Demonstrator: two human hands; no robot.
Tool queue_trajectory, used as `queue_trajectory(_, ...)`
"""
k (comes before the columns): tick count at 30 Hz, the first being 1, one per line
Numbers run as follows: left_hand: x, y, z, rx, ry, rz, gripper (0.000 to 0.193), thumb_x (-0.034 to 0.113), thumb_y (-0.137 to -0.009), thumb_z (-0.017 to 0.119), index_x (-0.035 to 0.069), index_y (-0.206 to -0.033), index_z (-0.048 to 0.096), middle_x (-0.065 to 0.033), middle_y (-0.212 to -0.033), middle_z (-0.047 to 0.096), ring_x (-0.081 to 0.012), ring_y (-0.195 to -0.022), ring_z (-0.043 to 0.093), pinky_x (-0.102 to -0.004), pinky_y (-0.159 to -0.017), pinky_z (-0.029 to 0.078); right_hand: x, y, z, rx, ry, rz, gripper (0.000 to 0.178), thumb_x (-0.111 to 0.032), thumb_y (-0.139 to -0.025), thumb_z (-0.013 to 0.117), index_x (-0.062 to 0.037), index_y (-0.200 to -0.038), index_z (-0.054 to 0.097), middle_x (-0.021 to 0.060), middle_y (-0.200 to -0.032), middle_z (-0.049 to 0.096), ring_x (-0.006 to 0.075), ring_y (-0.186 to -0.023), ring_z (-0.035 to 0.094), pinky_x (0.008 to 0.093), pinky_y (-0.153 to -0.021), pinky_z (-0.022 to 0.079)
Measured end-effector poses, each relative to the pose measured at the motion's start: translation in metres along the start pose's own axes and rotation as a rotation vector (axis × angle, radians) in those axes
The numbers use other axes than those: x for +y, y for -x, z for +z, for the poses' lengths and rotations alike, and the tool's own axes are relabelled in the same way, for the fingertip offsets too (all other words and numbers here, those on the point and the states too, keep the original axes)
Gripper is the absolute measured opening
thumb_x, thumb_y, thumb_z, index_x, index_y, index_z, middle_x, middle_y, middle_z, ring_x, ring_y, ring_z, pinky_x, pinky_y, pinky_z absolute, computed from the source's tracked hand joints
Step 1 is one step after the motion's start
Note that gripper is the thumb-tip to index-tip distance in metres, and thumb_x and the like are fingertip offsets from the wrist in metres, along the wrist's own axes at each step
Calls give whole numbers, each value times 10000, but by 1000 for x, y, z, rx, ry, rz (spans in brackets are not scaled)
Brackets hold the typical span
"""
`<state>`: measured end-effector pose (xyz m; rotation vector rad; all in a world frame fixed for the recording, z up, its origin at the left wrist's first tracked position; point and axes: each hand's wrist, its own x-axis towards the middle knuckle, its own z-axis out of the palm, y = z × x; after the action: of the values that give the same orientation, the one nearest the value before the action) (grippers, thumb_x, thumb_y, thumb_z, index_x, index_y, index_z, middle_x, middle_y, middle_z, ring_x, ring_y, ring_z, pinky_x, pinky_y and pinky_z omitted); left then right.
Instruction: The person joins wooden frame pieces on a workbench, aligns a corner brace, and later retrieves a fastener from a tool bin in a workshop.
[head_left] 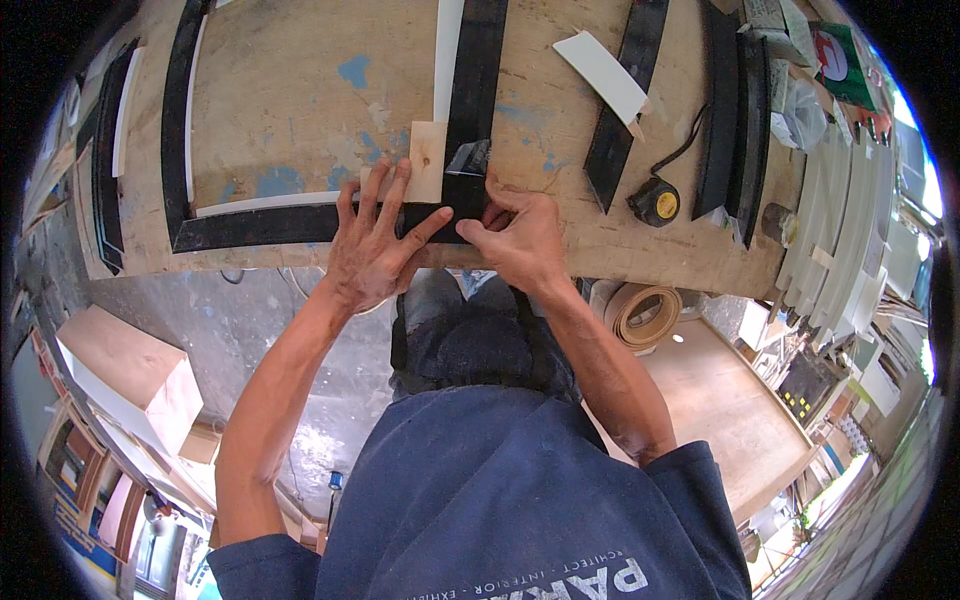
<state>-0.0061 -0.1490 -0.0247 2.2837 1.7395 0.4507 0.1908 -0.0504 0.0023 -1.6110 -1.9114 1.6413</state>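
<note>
A black mitred frame (pixel 270 228) with white inner strips lies on the workbench, its near right corner between my hands. My left hand (pixel 372 240) is spread over the near bar, thumb reaching toward that corner. Its fingertips are beside or on a small pale wooden block (pixel 428 160) set inside the corner; contact is unclear. My right hand (pixel 522 235) is closed at the corner's outer edge, thumb and bent fingers gripping it; some fingertips are hidden. A shiny dark patch (pixel 468 158) shows on the right bar just above the corner.
On the paint-stained plywood bench (pixel 540 140) are a tape measure (pixel 655 202), a white strip (pixel 602 75) across a black bar (pixel 606 150), and more black bars (pixel 735 120) at right. A rolled tan band (pixel 645 318) is below the bench edge. Pale strips (pixel 835 230) are stacked far right.
</note>
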Motion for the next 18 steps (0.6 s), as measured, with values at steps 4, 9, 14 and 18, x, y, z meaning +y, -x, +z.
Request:
queue_trajectory(4, 2, 1, -1, 14, -18, 4, 602, 273, -792, 677, 338, -1376, 551, -219, -1565, 274, -423, -1400, 309, -564, -1066, 244, 8, 4, 3, 45, -186, -65, 269, -99, -750, 751, 31, -970, 667, 44, -593, 573, 92, -560, 560, 284, -522, 451)
queue_trajectory(9, 1, -3, -2, 25, -36, 11, 590, 300, -788, 679, 339, -1365, 561, -216, -1560, 280, -426, -1394, 316, -560, -1069, 245, 22, 1, 2, -14, -241, -115, 290, -104, -771, 762, 34, -1005, 661, 26, -675, 579, 77, -592, 538, 262, -532, 434)
queue_trajectory(14, 2, -4, -5, 5, -24, -4, 557, 294, -801, 657, 341, -1349, 574, -206, -1529, 326, -417, -1371, 341, -560, -1069, 250, 32, 1, -5, -60, -270, -142, 264, -94, -786, 758, 40, -986, 649, 19, -748, 581, 69, -660, 536, 249, -580, 436)
queue_trajectory(18, 2, -5, -7, 13, 20, -6, 577, 251, -784, 695, 344, -1342, 581, -193, -1537, 318, -394, -1388, 322, -549, -1059, 259, 30, 4, -7, -57, -282, -142, 246, -91, -788, 757, 36, -973, 657, 13, -769, 571, 74, -670, 537, 242, -595, 435)
